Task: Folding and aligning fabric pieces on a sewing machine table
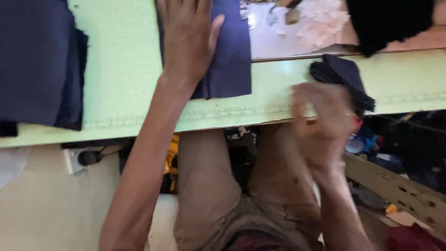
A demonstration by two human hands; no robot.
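My left hand [188, 39] lies flat with fingers spread, pressing on a rectangular piece of dark navy cloth [230, 60] on the pale green counter [125, 69]. The cloth's lower edge stops just short of the counter's near edge, where a stitched seam line runs along the front. My right hand [323, 118] is blurred at the counter's near edge; I cannot tell whether it is spread or pinching anything. It sits just beside a small stack of folded dark navy fabric pieces [346, 81] that overhangs the near edge slightly. At far left a larger pile of dark navy fabric [39, 62] covers the counter's corner. Between that pile and my left hand a bare strip of green gives open room. Beyond the rectangular cloth sits a shiny metal plate [278, 39].
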